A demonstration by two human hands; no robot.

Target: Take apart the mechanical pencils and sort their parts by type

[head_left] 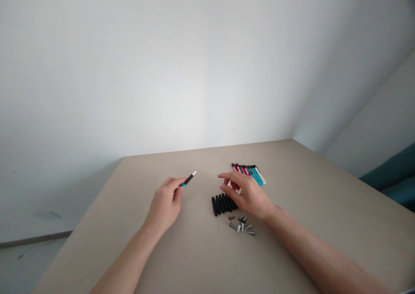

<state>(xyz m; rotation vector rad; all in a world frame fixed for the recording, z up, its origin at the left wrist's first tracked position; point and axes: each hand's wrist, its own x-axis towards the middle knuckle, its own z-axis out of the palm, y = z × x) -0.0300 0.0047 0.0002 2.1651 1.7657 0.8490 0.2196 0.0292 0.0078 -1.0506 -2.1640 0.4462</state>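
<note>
My left hand (167, 201) is closed in a pinch on a slim pen (189, 180). Its teal barrel is mostly hidden in my fingers, and a black section with a pale tip points up and to the right. My right hand (244, 193) hovers with thumb and forefinger apart, above the right end of a row of black caps (222, 204). Something whitish shows between and below its fingers; I cannot make out what. Small silvery metal pieces (241, 225), several of them, lie scattered just in front of the caps.
Behind my right hand, several pen barrels in pink, teal and white (256, 175) lie side by side with black ends. All this rests on a beige table (181, 259) that meets a white wall (162, 69). Dark teal fabric (392, 173) hangs at the right.
</note>
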